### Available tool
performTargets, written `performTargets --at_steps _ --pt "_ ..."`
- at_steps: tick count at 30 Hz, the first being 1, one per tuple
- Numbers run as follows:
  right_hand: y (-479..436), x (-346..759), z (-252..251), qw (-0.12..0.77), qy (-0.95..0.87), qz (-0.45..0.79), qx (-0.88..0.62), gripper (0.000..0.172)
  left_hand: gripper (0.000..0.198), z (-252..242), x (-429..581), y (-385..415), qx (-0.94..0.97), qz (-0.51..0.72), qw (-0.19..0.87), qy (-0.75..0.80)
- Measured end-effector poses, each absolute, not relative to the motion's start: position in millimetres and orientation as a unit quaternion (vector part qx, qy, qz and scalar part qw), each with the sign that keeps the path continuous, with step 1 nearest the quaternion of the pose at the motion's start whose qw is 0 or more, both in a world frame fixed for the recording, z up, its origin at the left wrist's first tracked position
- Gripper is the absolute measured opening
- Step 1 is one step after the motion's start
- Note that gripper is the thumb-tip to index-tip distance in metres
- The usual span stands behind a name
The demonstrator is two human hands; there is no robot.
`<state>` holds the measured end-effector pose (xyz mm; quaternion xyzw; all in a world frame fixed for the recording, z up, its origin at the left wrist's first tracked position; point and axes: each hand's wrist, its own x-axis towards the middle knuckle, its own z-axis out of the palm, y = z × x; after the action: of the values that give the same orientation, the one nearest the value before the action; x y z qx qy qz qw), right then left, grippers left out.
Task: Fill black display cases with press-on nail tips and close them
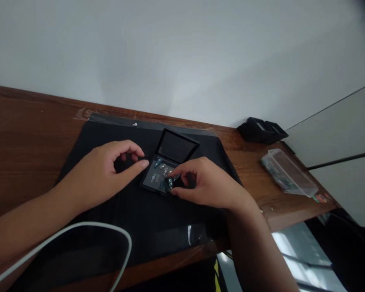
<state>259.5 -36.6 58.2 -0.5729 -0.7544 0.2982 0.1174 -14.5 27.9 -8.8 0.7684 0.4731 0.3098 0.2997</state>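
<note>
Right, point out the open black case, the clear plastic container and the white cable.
Open black case (178, 147), head view: inside of its raised lid.
Clear plastic container (297, 177), head view: its see-through wall.
White cable (93, 223), head view: top of its bend.

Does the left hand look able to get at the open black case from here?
Likely yes: the left hand is at the left edge of the black case, with nothing visible between them.
</note>
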Motion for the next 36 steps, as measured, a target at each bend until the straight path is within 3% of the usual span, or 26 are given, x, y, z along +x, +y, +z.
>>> performTargets --at_steps 3,9,26,36 --pt "-37.0 257.7 58.2 0.104 -0.761 0.287 -0.573 0.030 0.047 -20.8 -28.3 38.5 0.828 0.261 0.258 0.425" --pt "-38.5 259.8 57.5 0.068 -0.756 0.280 -0.587 0.029 0.051 -29.9 -45.6 53.1 0.865 0.183 0.274 0.377" --pt "-39.6 251.6 54.4 0.062 -0.754 0.281 -0.591 0.034 0.031 -20.1 -41.5 53.1 0.859 0.186 0.271 0.392" --pt "-39.7 247.4 60.4 0.023 -0.748 0.273 -0.604 0.035 0.037 -17.4 -42.3 50.2 0.871 0.148 0.267 0.385"
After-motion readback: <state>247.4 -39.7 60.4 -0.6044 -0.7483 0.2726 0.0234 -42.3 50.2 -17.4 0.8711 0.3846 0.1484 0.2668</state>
